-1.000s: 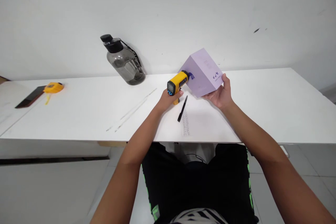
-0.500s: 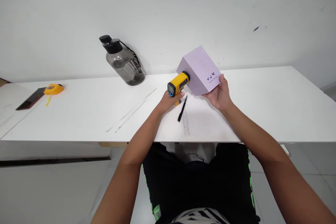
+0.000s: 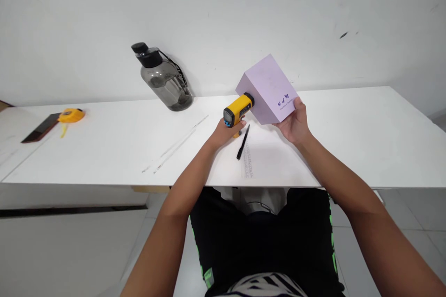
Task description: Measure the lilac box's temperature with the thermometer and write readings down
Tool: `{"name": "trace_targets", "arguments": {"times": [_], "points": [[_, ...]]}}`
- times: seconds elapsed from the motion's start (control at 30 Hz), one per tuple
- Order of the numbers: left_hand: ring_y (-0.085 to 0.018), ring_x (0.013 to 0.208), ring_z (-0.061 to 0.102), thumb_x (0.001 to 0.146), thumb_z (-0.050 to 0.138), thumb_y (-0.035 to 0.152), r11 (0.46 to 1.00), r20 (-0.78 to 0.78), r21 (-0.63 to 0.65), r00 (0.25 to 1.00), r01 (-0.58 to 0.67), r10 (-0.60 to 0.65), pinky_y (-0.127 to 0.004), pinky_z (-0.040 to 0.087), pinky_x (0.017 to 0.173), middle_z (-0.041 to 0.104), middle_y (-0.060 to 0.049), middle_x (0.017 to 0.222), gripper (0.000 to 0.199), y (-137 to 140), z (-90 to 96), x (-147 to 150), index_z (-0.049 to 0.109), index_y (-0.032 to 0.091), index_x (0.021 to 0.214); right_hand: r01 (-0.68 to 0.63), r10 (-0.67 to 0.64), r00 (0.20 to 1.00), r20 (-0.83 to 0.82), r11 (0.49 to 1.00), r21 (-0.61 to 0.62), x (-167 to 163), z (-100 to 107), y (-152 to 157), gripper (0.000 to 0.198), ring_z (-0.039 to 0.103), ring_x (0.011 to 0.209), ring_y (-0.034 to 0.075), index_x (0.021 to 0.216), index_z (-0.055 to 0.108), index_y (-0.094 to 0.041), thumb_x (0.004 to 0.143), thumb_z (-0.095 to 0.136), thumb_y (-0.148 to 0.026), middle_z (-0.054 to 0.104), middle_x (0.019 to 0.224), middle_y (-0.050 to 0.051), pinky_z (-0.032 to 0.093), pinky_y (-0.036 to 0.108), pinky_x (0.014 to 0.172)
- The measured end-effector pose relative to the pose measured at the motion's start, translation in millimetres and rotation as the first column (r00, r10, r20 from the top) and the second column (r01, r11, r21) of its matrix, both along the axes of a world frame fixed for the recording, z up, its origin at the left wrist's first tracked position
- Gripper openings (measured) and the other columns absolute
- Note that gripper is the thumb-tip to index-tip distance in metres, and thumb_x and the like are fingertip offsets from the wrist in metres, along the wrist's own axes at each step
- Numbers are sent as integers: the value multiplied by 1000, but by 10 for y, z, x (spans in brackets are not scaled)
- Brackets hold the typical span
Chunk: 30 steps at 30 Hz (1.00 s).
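My left hand (image 3: 226, 132) is wrapped round the grip of a yellow and black infrared thermometer (image 3: 239, 108), its small screen facing me. The thermometer's front end points at the left side of a lilac box (image 3: 271, 87); I cannot tell whether they touch. My right hand (image 3: 294, 123) grips that box by its lower right corner, thumb on the printed face and the other fingers underneath, mostly hidden. Tilted, the box is held above the table. A black pen (image 3: 243, 143) lies just below the thermometer, beside faint pencil-like marks on the white surface.
A grey see-through water bottle (image 3: 166, 80) with a black lid stands near the wall, left of my hands. Far left on the white table (image 3: 104, 148), a yellow tape measure (image 3: 71, 115) lies beside a dark flat object (image 3: 41, 128). The table's front edge runs before my legs.
The box has shifted very slightly up and right in the picture, with the thermometer following a little. Both hands keep their holds. The camera view has moved slightly.
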State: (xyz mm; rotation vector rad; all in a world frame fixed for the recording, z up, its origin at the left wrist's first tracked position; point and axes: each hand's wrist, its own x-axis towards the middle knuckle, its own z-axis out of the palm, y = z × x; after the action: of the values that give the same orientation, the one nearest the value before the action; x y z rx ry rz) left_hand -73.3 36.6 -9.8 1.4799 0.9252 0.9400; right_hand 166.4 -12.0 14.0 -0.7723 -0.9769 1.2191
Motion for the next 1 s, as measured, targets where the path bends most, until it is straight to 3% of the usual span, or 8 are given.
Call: {"name": "trace_targets", "arguments": {"times": [0.23, 1.0], "points": [[-27, 116, 68, 79, 81, 48, 1000, -23, 12, 1000, 3, -2, -46, 54, 105, 72, -10, 125, 48, 4, -2, -5, 71, 20, 116, -7, 7, 998, -69, 1000, -6, 18, -26, 15, 59, 52, 140, 34, 122, 62, -38, 80, 63, -79, 65, 141, 0, 61, 53, 98], [-27, 111, 70, 77, 82, 46, 999, -32, 40, 999, 9, -8, -44, 56, 100, 72, -12, 125, 51, -58, 77, 4, 71, 18, 118, 15, -19, 997, -79, 999, -51, 7, -85, 47, 63, 52, 136, 35, 121, 61, -38, 75, 65, -82, 63, 139, 2, 60, 57, 98]]}}
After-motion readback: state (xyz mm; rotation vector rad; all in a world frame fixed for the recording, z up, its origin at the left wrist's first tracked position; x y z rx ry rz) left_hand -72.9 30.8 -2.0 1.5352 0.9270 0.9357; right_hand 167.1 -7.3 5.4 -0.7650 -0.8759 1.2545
